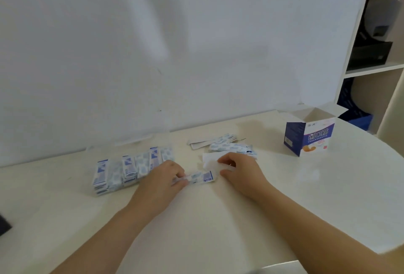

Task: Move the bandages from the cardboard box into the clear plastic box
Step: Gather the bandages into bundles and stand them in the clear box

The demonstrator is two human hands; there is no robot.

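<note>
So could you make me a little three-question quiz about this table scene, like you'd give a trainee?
1. True or false: the cardboard box stands with its top flaps open.
2. Which lies nearer the cardboard box: A) the loose pile of bandages, or B) the packed rows of bandages?
3. What do the left hand and the right hand hold between them?

Key
1. True.
2. A; the packed rows sit at the far left of the table.
3. A small stack of wrapped bandages, the left fingers pinching one end, the right at the other.
</note>
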